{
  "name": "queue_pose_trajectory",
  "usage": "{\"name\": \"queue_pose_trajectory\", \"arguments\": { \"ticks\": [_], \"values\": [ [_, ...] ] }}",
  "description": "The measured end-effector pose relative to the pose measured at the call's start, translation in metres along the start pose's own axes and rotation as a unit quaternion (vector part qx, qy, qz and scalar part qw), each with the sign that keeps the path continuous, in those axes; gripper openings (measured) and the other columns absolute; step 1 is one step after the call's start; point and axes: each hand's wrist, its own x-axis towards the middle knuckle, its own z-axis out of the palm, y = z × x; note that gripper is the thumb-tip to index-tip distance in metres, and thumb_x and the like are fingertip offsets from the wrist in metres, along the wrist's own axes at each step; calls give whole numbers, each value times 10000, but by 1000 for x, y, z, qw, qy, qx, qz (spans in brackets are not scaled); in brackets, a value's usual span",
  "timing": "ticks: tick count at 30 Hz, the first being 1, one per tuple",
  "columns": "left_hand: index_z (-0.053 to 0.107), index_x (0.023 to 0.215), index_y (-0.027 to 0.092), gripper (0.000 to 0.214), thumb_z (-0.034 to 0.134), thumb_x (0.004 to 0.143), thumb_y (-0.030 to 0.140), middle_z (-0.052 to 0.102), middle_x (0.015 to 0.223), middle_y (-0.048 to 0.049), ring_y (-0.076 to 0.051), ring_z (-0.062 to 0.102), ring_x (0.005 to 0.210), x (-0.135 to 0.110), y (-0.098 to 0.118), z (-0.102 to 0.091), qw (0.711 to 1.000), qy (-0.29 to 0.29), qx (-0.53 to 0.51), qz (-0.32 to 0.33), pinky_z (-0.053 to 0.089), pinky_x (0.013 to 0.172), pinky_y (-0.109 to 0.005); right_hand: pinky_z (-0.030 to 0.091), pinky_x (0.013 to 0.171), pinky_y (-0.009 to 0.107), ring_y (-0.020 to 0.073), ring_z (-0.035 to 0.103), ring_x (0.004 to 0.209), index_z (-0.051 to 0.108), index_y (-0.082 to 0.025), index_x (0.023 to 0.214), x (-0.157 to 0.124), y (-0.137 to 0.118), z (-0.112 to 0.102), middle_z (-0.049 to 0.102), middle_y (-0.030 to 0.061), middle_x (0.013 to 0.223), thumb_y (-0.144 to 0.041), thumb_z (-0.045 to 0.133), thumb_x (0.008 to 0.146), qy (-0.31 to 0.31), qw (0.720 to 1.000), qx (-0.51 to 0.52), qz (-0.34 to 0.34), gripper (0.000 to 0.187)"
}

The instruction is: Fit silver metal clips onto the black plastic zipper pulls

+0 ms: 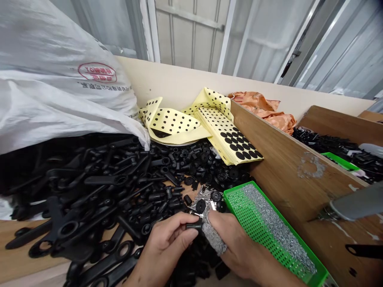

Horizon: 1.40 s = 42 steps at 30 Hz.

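Left hand [166,243] clenches a small black cylinder [194,225] above a heap of black plastic parts [98,191], its long axis sideways, one end almost touching the right hand [236,245], whose grip cannot be told.

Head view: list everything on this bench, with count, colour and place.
woven sack: one, white with red stamp, upper left
plastic handles: many, black, heaped left
small plastic fittings: many, black, heaped centre
dotted sheets: several, yellow with black dots, behind the heap
crumpled bag: one, orange, beyond the sheets
wooden partition: one, brown, right of centre
perforated tray: one, green, right of the hands
small metal pieces: many, silver, in that tray
second tray: one, green, beyond the partition
plastic cylinder: one, black, in the left hand
knitted pad: one, grey, at the right hand
left hand: one, bare, lower centre
right hand: one, bare, lower centre
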Motion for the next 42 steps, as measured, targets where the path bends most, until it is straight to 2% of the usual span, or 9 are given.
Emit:
{"name": "queue_pose_trajectory", "arguments": {
  "ticks": [4,8,12,16,22,27,34,38,42],
  "values": [
    [665,911,280,196,597,771,161,690,873,-8,-179,625,780,-4,1,-3,987,0,99,127,461,708,-208,387,624,235,139,482,705,395,-207,752,-4,-3,3,501,-6,754,-181,363,861,-4,994,87,68,117],
    [658,946,288,265,602,755,113,693,905,-19,-193,629,843,-7,-1,-2,977,16,120,173,458,770,-217,396,701,247,155,502,808,433,-213,835,-11,2,12,531,17,866,-174,343,869,18,991,116,66,103],
    [671,880,266,155,578,783,189,691,810,-11,-178,628,721,-8,0,-2,989,5,107,97,471,672,-214,384,658,252,157,496,758,413,-213,829,-9,1,14,510,14,813,-152,390,819,14,996,61,56,66],
    [672,866,224,156,568,772,293,598,568,16,-143,548,522,-6,-2,-2,999,-19,44,-18,442,501,-204,334,540,268,160,444,613,356,-202,738,0,-2,9,468,19,686,-142,365,750,15,999,-23,-38,62],
    [647,850,164,210,564,741,323,572,551,23,-117,519,499,-2,-4,2,994,-36,-56,-89,439,468,-189,384,626,311,202,460,701,392,-179,757,4,7,15,495,77,754,-111,408,664,32,989,-117,-86,117],
    [625,876,207,131,519,817,257,605,642,28,-113,565,571,-7,-5,-2,997,-31,61,42,454,532,-178,366,586,264,157,459,647,368,-201,751,-2,3,15,486,25,722,-121,374,747,1,999,-39,-34,80],
    [541,1025,228,270,525,813,64,628,943,-8,-117,609,866,-13,-10,-8,944,-8,195,265,459,780,-160,396,652,254,158,481,737,377,-208,791,-6,1,16,489,21,790,-119,396,760,-3,1000,-8,-2,97],
    [549,1011,233,249,519,822,75,634,929,1,-109,617,850,-13,-9,-8,948,-2,183,259,463,770,-149,388,643,331,214,458,719,393,-178,783,2,4,20,495,83,786,-120,433,635,28,987,-123,-99,164],
    [581,951,259,168,541,832,146,664,896,32,-109,634,792,-13,-6,-9,971,-14,141,191,483,694,-144,386,635,297,187,469,709,394,-187,787,2,1,18,500,59,774,-143,411,707,2,997,-46,-66,92]
  ]
}}
